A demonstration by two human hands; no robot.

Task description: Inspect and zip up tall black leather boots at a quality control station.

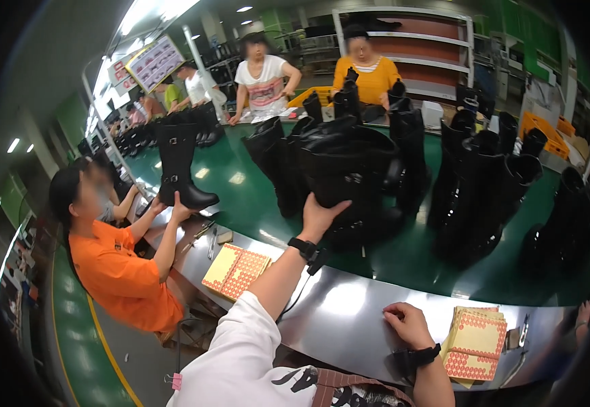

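My left hand [324, 216] reaches forward over the green belt and grips a tall black boot [349, 173] by its shaft. The thumb lies across the front, and the other fingers are hidden behind the leather. Buckled straps show on this boot. Above the metal worktop [349, 319], my right hand [409, 325] is closed with its fingers curled in a pinch. Whatever may be between those fingertips is too small to make out. Beside it lies a stack of yellow sheets with red round stickers [474, 342]. Another sticker stack [236, 271] lies left of my left forearm.
More black boots [471, 190] stand on the green belt [240, 183]. At left, a person in orange [118, 271] holds up a boot [178, 163]. Two people [264, 78] stand across the belt. Yellow crates [542, 139] sit at the far right; small tools [212, 243] lie on the worktop.
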